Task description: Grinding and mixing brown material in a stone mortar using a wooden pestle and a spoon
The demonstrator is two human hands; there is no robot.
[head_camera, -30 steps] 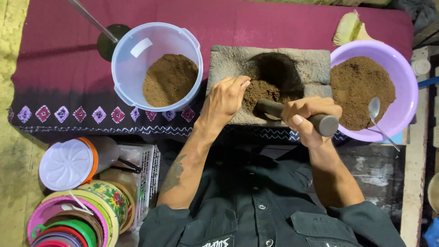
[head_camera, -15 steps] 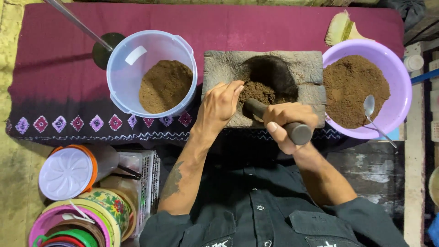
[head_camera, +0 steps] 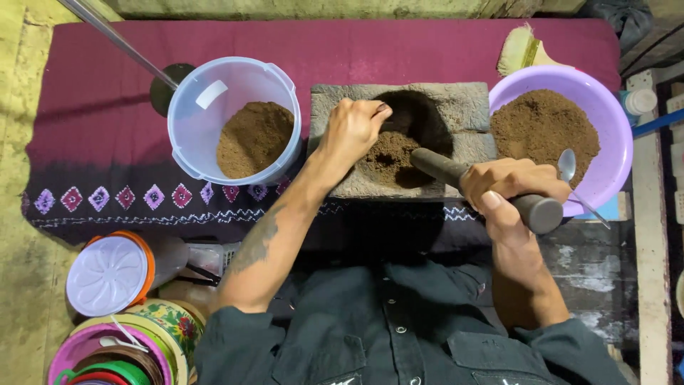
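A grey stone mortar [head_camera: 456, 108] sits on a maroon cloth [head_camera: 399, 53], with brown powder [head_camera: 390, 157] in its hollow. My left hand [head_camera: 353, 132] rests on the mortar's left rim, fingers curled toward the powder. My right hand [head_camera: 509, 196] grips a dark cylindrical pestle [head_camera: 445, 167] that slants into the hollow, its tip by the powder. A clear plastic tub [head_camera: 206, 128] holding brown powder stands to the left of the mortar. A purple bowl [head_camera: 616, 153] with more brown powder and a metal spoon [head_camera: 568, 167] stands to the right.
A metal rod [head_camera: 117, 41] with a dark round end lies at the upper left. A small brush [head_camera: 524, 48] lies behind the purple bowl. Stacked coloured lids and containers [head_camera: 114, 314] sit at the lower left. A wooden edge [head_camera: 654, 235] runs down the right.
My left hand has shifted from the mortar's front edge onto its left rim. The pestle has drawn back a little and lies flatter in my right hand.
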